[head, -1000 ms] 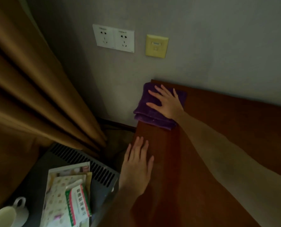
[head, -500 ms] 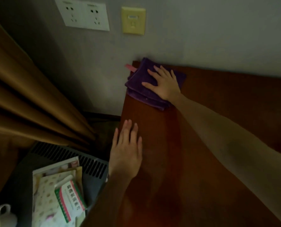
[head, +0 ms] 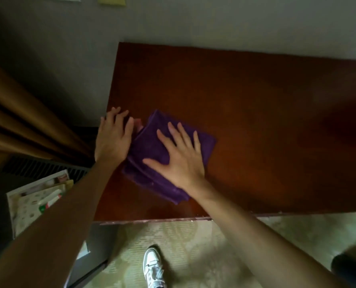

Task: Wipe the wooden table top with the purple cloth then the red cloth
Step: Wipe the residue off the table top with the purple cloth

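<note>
The folded purple cloth (head: 150,148) lies on the left part of the wooden table top (head: 256,121). My right hand (head: 179,161) lies flat on it, fingers spread, palm pressing it down. My left hand (head: 112,138) rests flat and open on the table's left edge, touching the cloth's left side. A small pinkish-red bit (head: 139,124) peeks out at the cloth's upper left corner, beside my left fingers; I cannot tell whether it is the red cloth.
The table stands against a grey wall (head: 214,21). A brown curtain (head: 27,121) hangs at the left. Below it a dark vented unit (head: 38,167) carries papers and packets (head: 31,202). A shoe (head: 153,267) stands on pale carpet before the table's front edge.
My right hand has dragged the purple cloth from the far left corner toward the front, close to my left hand. The view has tilted down, showing the front edge and floor.
</note>
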